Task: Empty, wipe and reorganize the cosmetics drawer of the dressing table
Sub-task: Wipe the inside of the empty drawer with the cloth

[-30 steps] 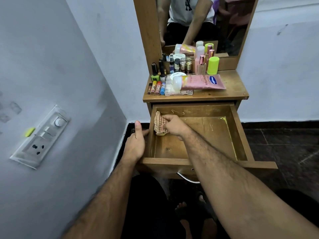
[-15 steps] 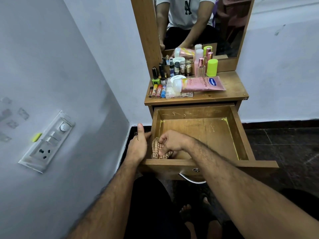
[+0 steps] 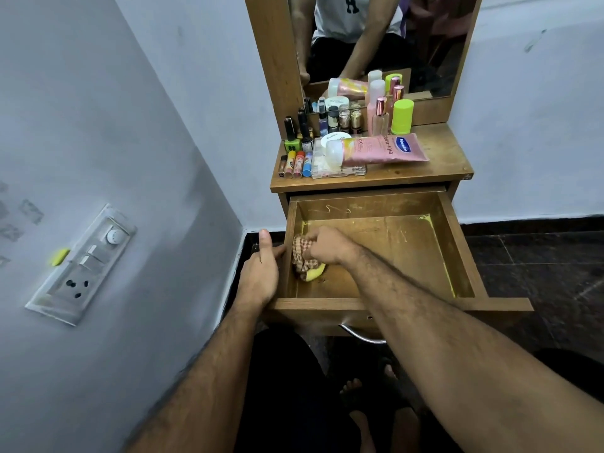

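The wooden drawer (image 3: pixel 457 256) of the dressing table stands pulled out, its scratched bottom bare apart from the cloth. My right hand (image 3: pixel 327 248) presses a checked cloth (image 3: pixel 302 264) with a yellow patch against the drawer's left inner side. My left hand (image 3: pixel 261 273) grips the drawer's left wall from outside, thumb up. On the tabletop (image 3: pixel 441 158) lie a pink lotion tube (image 3: pixel 382 148), a clear case (image 3: pixel 336 170), several lip balms (image 3: pixel 295 165), nail polishes (image 3: pixel 297 132), a white jar, perfume bottles and a lime-green stick (image 3: pixel 402 116).
A mirror (image 3: pixel 408 44) rises behind the tabletop and reflects the person. A grey wall with a switch and socket plate (image 3: pixel 81 266) stands close on the left. Dark tiled floor (image 3: pixel 539 266) lies to the right. A metal handle (image 3: pixel 359 335) hangs under the drawer front.
My right hand slid the cloth from the back left of the drawer toward the front, then partway back along the left side. My left hand stayed on the drawer's left wall.
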